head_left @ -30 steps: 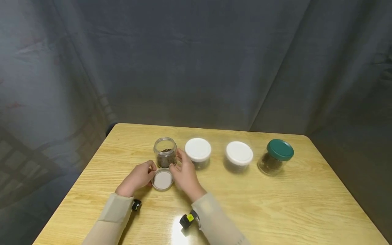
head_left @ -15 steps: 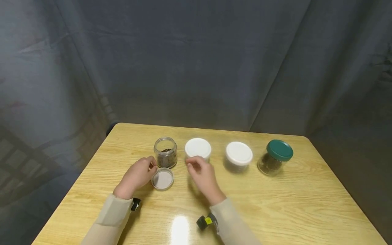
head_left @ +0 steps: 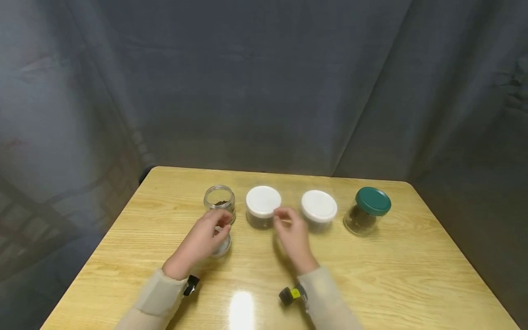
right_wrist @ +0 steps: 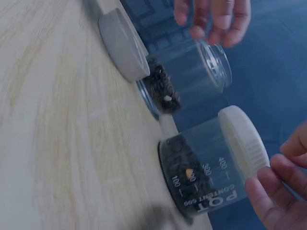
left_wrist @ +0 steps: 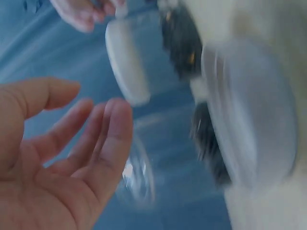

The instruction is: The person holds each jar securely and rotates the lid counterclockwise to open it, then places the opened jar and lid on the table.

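An uncapped clear jar [head_left: 219, 195] with dark, bean-like bits in it stands at the left of a row. Its removed lid [head_left: 222, 246] lies on the table in front, partly covered by my left hand [head_left: 204, 238]. That hand hovers over the lid with loosely bent fingers, nothing between them in the left wrist view. My right hand [head_left: 294, 236] is at the front right of a white-lidded jar [head_left: 263, 201], fingers loosely curved and holding nothing. In the right wrist view its fingertips are close to the white lid [right_wrist: 242, 141]; contact is unclear.
Farther right stand another white-lidded jar [head_left: 319, 206] and a green-lidded jar [head_left: 367, 211], both on the wooden table [head_left: 392, 275]. A grey curtain [head_left: 247, 91] hangs behind the table.
My right hand has left the uncapped jar and moved right, past the front of the first white-lidded jar. My left hand has shifted right, from beside the lid to above it.
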Tool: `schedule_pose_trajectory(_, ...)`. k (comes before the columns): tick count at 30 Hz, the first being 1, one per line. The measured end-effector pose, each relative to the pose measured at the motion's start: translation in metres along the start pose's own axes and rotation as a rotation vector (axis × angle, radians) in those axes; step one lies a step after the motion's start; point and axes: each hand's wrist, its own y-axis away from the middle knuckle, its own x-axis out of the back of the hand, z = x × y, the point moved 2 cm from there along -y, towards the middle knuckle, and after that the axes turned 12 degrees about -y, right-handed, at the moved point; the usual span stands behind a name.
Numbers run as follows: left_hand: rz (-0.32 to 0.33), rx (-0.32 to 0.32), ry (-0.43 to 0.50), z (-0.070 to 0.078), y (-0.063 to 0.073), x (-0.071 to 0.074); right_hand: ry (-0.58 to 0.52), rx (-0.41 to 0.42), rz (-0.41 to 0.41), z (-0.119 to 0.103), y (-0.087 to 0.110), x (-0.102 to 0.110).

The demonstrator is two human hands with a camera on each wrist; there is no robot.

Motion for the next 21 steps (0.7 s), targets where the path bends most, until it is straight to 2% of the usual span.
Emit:
schedule_pose_trajectory(3, 0.004, 0.008, 0.054, 0.007, -0.001, -0.013, -0.031, -0.026, 0.039, 0.004, -0.002, 0.002)
schedule_pose_trajectory(8, -0.011, 0.03, 0.067, 0.012, -0.003, -0.031, -0.061, -0.1, 0.076, 0.012, -0.005, 0.004)
schedule_pose_trajectory(12, -0.001, 0.046, 0.098, 0.014, -0.009, -0.038, -0.049, -0.159, 0.053, 0.02, -0.007, 0.003)
schedule_pose_trajectory(21, -0.044, 0.115, 0.241, 0.019, -0.035, -0.06, -0.036, -0.253, -0.026, 0.035, -0.01, -0.002)
